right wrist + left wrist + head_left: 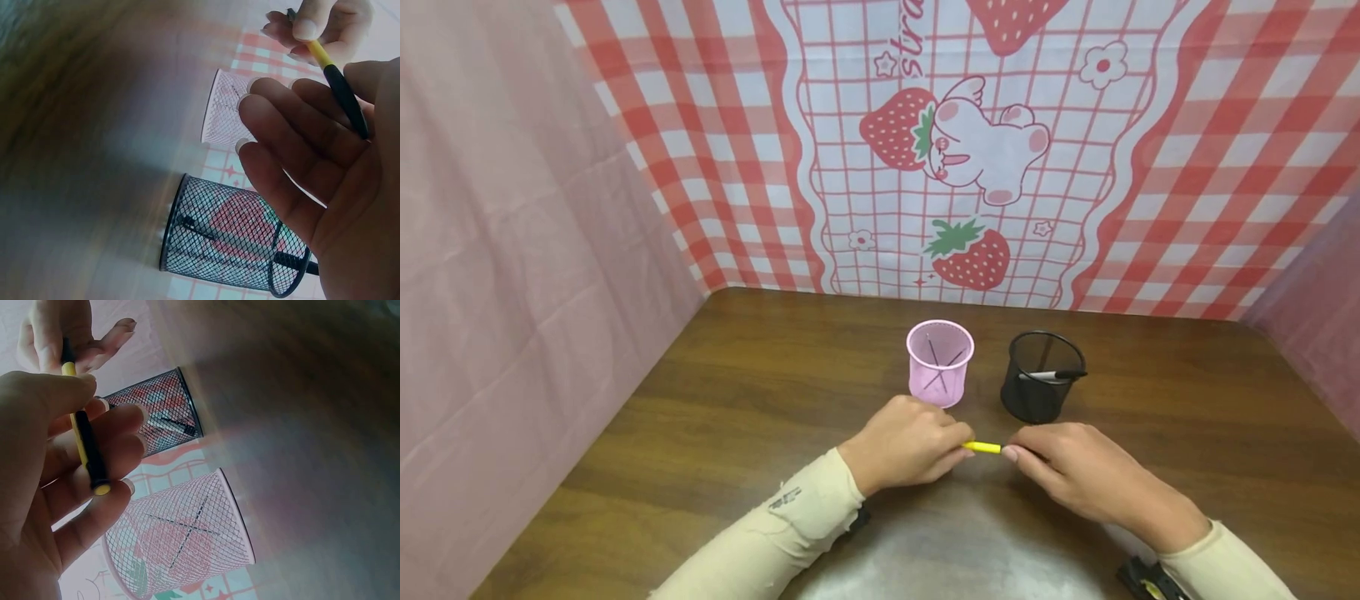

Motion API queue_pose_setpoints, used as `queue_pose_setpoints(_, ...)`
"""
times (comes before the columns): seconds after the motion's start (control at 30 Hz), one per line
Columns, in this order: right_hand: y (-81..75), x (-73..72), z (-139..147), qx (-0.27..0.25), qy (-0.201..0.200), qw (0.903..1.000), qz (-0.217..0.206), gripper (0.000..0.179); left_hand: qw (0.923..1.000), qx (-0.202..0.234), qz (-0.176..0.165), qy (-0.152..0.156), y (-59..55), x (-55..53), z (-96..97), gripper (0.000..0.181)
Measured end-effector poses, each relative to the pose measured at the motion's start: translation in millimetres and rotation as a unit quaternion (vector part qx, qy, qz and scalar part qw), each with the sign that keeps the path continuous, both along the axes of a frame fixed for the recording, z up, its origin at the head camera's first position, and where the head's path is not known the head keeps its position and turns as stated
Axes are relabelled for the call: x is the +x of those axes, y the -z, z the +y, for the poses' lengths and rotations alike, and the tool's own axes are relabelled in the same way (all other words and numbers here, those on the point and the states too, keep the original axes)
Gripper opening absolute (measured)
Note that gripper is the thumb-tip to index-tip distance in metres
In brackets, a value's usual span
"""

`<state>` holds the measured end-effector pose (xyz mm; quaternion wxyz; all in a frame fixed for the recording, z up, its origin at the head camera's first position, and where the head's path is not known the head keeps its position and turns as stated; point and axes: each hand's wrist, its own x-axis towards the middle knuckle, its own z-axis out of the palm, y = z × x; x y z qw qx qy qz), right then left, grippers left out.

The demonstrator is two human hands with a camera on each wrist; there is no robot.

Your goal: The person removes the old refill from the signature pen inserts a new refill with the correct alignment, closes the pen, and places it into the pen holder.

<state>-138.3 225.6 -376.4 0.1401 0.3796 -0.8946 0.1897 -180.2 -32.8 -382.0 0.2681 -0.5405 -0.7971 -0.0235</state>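
Note:
Both hands hold a yellow and black pen (983, 447) level, low over the table's middle. My left hand (910, 442) pinches its yellow barrel between thumb and fingers. In the left wrist view the pen (81, 434) runs across that hand's fingers, its yellow-tipped end at the near side. My right hand (1078, 467) grips the other end by thumb and forefinger. The right wrist view shows this black tapered part (342, 94) under the thumb, with a yellow stretch of barrel between the two hands. The right hand's other fingers are loosely bent.
Beyond the left hand stands a pink mesh cup (940, 387) with thin dark crossing lines. A black mesh cup (1030, 404) stands right of it, with a white and black marker (1052, 376) leaning in it. A checked strawberry cloth (760, 167) hangs behind the wooden table (760, 375).

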Motion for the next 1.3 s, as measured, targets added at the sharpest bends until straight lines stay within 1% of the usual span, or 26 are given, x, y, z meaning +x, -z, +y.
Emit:
queue_pose_setpoints(0.13, 1.6, 1.4, -0.7, -0.015, -0.003, 0.9998, -0.010, 0.005, 1.0000, -0.006, 0.003, 0.000, -0.2, 1.6, 0.6, 0.017)
queue_pose_setpoints(0.27, 2.1, 1.9, 0.1, -0.025, 0.003, 0.9994, -0.022, 0.004, 0.9999, -0.010, 0.005, 0.000, -0.4, 1.8, 1.4, 0.018)
queue_pose_setpoints(0.37, 1.5, 1.4, -0.2, -0.024, 0.012, 0.9994, -0.020, 0.005, 0.9999, -0.010, 0.005, -0.001, -0.2, 1.8, 0.7, 0.017)
queue_pose_setpoints(0.47, 1.2, 1.4, -0.9, -0.018, 0.022, 0.9995, -0.008, 0.008, 1.0000, -0.008, 0.002, 0.002, 0.2, 2.3, -0.3, 0.017)
queue_pose_setpoints(0.57, 0.7, 1.4, -0.8, -0.015, 0.035, 0.9992, 0.011, 0.021, 0.9999, -0.003, -0.003, 0.009, 0.3, 1.5, -0.4, 0.017)
queue_pose_setpoints(0.67, 0.0, 0.9, -0.4, -0.013, 0.044, 0.9986, 0.025, 0.035, 1.0000, -0.003, -0.001, 0.009, -0.1, 0.7, -0.1, 0.017)
queue_pose_setpoints(0.73, -0.2, 0.7, 0.0, -0.010, 0.045, 0.9986, 0.026, 0.039, 0.9999, -0.003, 0.000, 0.010, -0.6, 0.4, 0.0, 0.016)
queue_pose_setpoints(0.87, 0.9, 1.1, 0.3, -0.004, 0.043, 0.9988, 0.022, 0.037, 0.9999, -0.004, 0.006, 0.008, -0.6, 0.3, 0.3, 0.017)
queue_pose_setpoints(1.03, 0.9, 0.5, -0.8, -0.009, 0.034, 0.9991, 0.024, 0.033, 0.9999, -0.003, 0.007, 0.008, -1.1, 0.2, 0.3, 0.017)
queue_pose_setpoints(1.13, 1.3, -0.2, -1.5, -0.019, 0.023, 0.9991, 0.031, 0.030, 0.9999, -0.001, 0.007, 0.010, -1.2, 0.0, -0.1, 0.017)
queue_pose_setpoints(1.3, 2.3, -1.2, -1.6, -0.036, 0.003, 0.9980, 0.052, 0.020, 0.9999, 0.003, 0.006, 0.014, -1.2, -0.3, 0.2, 0.016)
